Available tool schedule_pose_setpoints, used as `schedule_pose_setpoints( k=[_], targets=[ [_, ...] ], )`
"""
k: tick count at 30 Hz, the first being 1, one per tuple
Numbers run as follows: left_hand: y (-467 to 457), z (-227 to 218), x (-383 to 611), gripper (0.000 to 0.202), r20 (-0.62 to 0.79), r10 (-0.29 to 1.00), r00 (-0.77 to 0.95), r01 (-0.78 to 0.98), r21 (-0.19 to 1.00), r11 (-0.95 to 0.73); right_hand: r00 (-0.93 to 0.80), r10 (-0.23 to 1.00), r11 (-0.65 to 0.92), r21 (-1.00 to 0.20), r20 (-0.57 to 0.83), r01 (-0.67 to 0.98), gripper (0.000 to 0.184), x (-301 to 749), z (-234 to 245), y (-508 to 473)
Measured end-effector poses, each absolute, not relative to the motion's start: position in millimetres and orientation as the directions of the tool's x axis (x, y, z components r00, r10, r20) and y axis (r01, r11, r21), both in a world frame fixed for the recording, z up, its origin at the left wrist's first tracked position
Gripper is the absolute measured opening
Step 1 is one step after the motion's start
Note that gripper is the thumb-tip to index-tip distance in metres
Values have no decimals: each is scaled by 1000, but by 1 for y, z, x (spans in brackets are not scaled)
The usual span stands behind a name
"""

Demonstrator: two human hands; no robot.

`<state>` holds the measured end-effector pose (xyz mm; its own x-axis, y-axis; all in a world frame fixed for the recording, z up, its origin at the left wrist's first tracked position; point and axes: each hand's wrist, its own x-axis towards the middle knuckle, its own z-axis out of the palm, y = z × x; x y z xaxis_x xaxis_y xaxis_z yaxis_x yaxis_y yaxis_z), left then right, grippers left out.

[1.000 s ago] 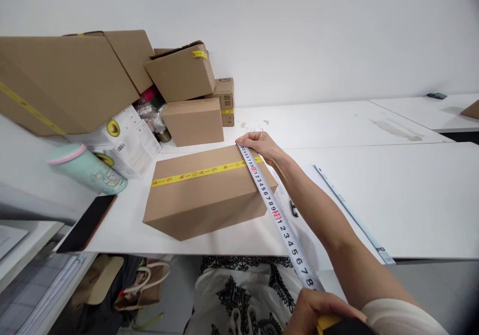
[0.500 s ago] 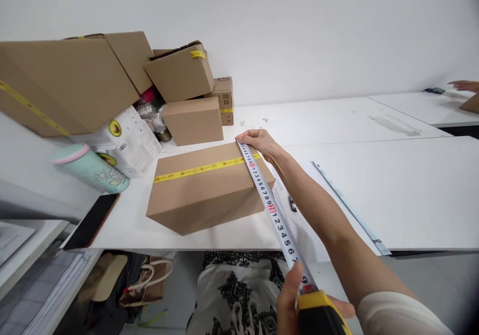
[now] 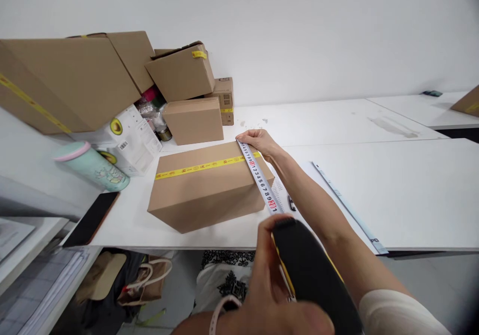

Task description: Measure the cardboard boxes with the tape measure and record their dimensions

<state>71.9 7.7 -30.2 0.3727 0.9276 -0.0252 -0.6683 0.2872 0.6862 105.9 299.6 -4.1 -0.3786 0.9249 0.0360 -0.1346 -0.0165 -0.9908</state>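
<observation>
A brown cardboard box [image 3: 202, 188] with yellow printed tape across its top lies near the table's front edge. The silver blade [image 3: 259, 175] of a tape measure runs over the right part of the box top. At the far top edge of the box, my right hand [image 3: 258, 140] pinches the blade's end. My left hand [image 3: 269, 285], a pale band on its wrist, is wrapped round the black and yellow tape measure case [image 3: 314, 270] in front of the box. The blade reads a little past 20 where it enters the case.
More cardboard boxes [image 3: 192, 121] are stacked at the back left. A mint tumbler [image 3: 95, 165] lies beside avocado-printed cartons [image 3: 136, 145], near a black phone [image 3: 92, 220]. A pale blue strip [image 3: 348, 205] lies right of my arm. Another box [image 3: 467, 100] stands far right.
My left hand has brought the tape measure case up towards the box, and the exposed blade is shorter. My right hand stays at the far edge. A person's hand at far right has left view.
</observation>
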Motion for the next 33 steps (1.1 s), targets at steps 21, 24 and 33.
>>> schedule_pose_setpoints(
  k=[21, 24, 33],
  targets=[
    [59, -8, 46, 68, 113, 980, 165, -604, 797, 10, -405, 912, 10, -989, 69, -145, 10, 106, -5, 297],
    [60, -5, 46, 67, 92, 984, 151, -592, 805, 15, -376, 924, 21, -991, 71, -134, 12, 107, -3, 296],
    [38, -3, 35, 98, 109, 928, 357, -513, 853, 97, -183, 931, 275, -937, 315, -215, 13, 147, 27, 265]
  ],
)
